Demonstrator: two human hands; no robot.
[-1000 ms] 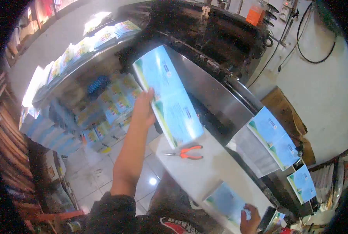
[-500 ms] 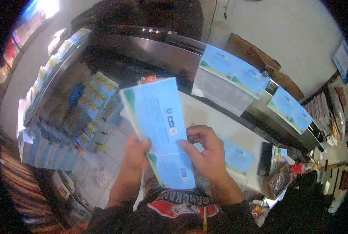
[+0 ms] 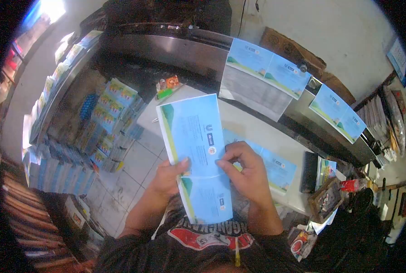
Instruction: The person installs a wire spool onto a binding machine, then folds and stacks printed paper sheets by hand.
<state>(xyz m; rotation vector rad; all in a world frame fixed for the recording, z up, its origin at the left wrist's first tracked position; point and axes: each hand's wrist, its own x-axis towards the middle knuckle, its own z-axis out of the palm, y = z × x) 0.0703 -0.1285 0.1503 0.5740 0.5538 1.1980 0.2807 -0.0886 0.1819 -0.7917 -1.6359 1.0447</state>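
Observation:
A light blue printed sheet [image 3: 189, 136] with green and yellow edging is held up in front of my chest, a crease or seam crossing its lower part. My left hand [image 3: 166, 177] grips its left edge, thumb lying on the printed face and fingers hidden behind. On the opposite edge, my right hand [image 3: 246, 168] pinches the sheet between thumb and curled fingers. Behind the right hand, a similar blue sheet [image 3: 278, 170] lies on the white table [image 3: 196, 93], partly covered from view.
Blue printed sheets [image 3: 269, 68] hang along the metal rail, with another pair [image 3: 337, 113] farther right. Bundled booklets [image 3: 116, 98] stand at left near the tiled floor [image 3: 139, 168]. A black box [image 3: 309, 172], a picture frame [image 3: 326, 200] and a red-labelled bottle [image 3: 353, 185] sit at right.
The held sheet and both hands have shifted slightly right in view, and the sheet looks more upright. More of the table and the sheet lying on it now shows. Both hands keep their hold.

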